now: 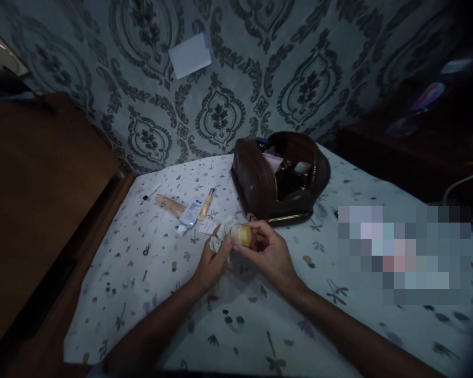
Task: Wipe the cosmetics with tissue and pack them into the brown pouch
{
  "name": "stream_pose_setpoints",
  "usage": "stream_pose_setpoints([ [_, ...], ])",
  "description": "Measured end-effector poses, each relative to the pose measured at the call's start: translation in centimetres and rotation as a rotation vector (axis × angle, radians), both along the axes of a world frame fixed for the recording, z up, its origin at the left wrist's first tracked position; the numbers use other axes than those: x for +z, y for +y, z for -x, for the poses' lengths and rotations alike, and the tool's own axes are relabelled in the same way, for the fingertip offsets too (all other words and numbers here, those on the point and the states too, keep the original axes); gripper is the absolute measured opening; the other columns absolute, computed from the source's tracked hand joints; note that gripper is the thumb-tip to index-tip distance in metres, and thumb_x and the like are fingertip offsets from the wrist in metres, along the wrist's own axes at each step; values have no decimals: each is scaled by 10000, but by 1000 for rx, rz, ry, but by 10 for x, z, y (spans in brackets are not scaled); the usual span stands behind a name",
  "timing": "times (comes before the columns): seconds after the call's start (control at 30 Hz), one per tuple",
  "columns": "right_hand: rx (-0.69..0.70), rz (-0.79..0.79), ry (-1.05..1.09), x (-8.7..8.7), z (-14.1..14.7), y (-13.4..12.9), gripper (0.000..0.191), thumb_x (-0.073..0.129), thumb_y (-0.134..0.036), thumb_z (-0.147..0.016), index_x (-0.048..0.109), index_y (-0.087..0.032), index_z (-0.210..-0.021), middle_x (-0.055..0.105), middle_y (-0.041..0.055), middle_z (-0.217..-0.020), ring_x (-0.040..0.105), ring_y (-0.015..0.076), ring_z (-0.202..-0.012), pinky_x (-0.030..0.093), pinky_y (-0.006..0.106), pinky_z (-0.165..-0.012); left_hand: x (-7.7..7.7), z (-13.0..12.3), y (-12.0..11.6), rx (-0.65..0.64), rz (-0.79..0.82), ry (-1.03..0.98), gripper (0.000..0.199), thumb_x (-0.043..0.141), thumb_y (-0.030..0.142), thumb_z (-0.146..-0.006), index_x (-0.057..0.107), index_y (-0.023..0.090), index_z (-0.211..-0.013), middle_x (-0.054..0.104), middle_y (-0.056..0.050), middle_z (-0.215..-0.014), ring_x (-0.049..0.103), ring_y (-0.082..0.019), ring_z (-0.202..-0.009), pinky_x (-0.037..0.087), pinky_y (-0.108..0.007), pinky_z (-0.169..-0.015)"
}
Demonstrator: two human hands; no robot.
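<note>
My left hand (213, 260) is closed around a crumpled white cloth or wipe (224, 228), its thumb against a small jar. The small jar (242, 235) has a yellowish end turned toward the right. My right hand (274, 254) pinches the jar from the other side with its fingertips. Just behind both hands stands a brown toiletry bag (256, 173), unzipped, with several items inside. Left of the hands lie a blue-and-white tube (188, 215), a tan tube (170, 205), a slim golden tube (207, 203) and a small white-and-pink packet (208, 227).
Everything lies on a white patterned sheet (150, 294). A thin brush-like stick (151, 193) is at the far left. Brown wooden furniture (43, 210) borders the left side, and a patterned wall (220, 105) rises behind. A blurred-out patch (402, 252) hides things at right.
</note>
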State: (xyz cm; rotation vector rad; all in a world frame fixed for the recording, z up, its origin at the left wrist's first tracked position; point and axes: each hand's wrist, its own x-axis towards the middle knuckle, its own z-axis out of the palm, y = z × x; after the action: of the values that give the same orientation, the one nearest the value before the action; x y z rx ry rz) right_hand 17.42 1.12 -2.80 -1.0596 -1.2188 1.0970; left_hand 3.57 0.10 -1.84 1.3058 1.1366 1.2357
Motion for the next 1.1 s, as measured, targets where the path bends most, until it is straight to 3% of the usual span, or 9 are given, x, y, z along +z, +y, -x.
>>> stream_pose_setpoints([
  [0.13,-122,-219,-298,0,-3,-3,213,706,-297,-738,644,-207,-920,539,-36,-693,472,125,-569,400,250,-534,-10,0,2,-66,38,-46,626,673,633,-782,640,172,-1205,708,-100,-1156,632,-240,-1130,473,-381,-1046],
  [0.27,-135,-384,-441,1,-8,-6,264,647,-215,-792,662,-196,-1055,526,-20,-731,483,138,-588,431,262,-553,-13,0,7,-162,65,-109,615,685,611,-788,643,154,-1198,707,-104,-1158,647,-240,-1102,475,-378,-1042],
  [0.43,-167,-469,-490,0,-12,-4,254,642,-268,-848,674,-219,-1096,549,22,-843,547,165,-679,486,286,-595,-12,-1,5,-85,76,-23,563,605,557,-878,595,155,-1272,677,-122,-1234,619,-250,-1170,451,-408,-1073],
  [0.53,-192,-489,-490,-4,-11,-1,197,636,-284,-848,678,-220,-1029,587,46,-907,577,179,-742,509,304,-641,-9,1,2,-86,-102,183,477,503,458,-963,548,161,-1334,620,-136,-1331,570,-242,-1245,411,-427,-1117],
  [0.63,-147,-427,-508,-6,-10,0,102,630,-226,-794,672,-214,-885,563,12,-778,555,164,-654,493,290,-597,-10,6,1,-173,-382,406,457,456,351,-991,485,165,-1408,560,-162,-1391,522,-244,-1303,401,-458,-1128],
  [0.77,-107,-328,-469,-2,-12,1,218,567,-120,-660,671,-211,-829,570,-6,-718,555,157,-608,466,264,-540,-8,11,-3,-308,-628,541,468,513,292,-970,478,176,-1423,426,-190,-1500,414,-267,-1408,384,-467,-1145],
  [0.87,-123,-305,-455,8,-21,0,197,581,-137,-661,679,-208,-816,569,-13,-685,547,147,-571,453,256,-515,1,11,-3,-270,-654,467,391,495,232,-976,525,197,-1365,523,-157,-1412,504,-233,-1328,434,-410,-1101],
  [0.97,-211,-298,-433,28,-43,3,105,666,-263,-744,671,-207,-833,611,3,-714,568,153,-584,475,273,-535,16,7,3,-193,-629,417,264,470,173,-977,606,198,-1201,652,-107,-1186,617,-191,-1139,503,-325,-975],
  [1.1,-361,-294,-409,65,-87,24,295,724,-415,-770,675,-219,-984,715,43,-889,648,195,-724,527,318,-651,30,-7,20,-291,-633,507,200,471,160,-970,606,166,-1118,679,-77,-955,651,-164,-907,517,-263,-805],
])
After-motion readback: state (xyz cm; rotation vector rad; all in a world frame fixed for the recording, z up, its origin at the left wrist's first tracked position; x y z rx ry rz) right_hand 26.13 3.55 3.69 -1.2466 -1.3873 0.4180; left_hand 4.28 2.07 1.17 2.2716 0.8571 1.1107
